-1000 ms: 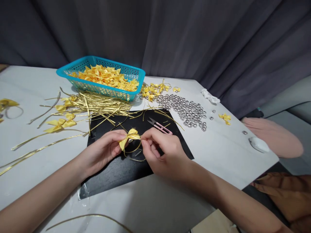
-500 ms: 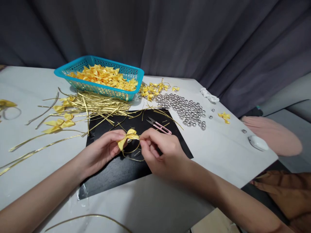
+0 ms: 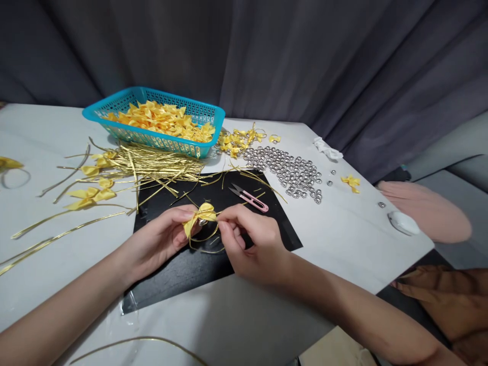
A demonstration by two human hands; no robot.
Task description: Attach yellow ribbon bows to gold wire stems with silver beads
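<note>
My left hand (image 3: pixel 170 234) pinches a yellow ribbon bow (image 3: pixel 206 209) over the black mat. A small silver bell (image 3: pixel 202 222) shows under the middle of the bow. From the bow a thin gold cord (image 3: pixel 209 237) loops down, and my right hand (image 3: pixel 255 241) pinches this cord just right of the bow. Behind my right hand, pink-handled thread snips (image 3: pixel 249 197) lie on the black mat (image 3: pixel 179 272), blades pointing up and left.
A blue basket (image 3: pixel 152 140) full of yellow bows stands at the back. Gold cords (image 3: pixel 160 165) are heaped before it. Several silver bells (image 3: pixel 293 173) are spread on the white table (image 3: pixel 343 239). Finished-looking bows (image 3: pixel 238 142) lie by the basket; a white computer mouse (image 3: pixel 403 222) sits at right.
Both hands stay almost in place with the bow between them. My right hand has shifted very slightly left and down along the cord; the whole view has drifted a little.
</note>
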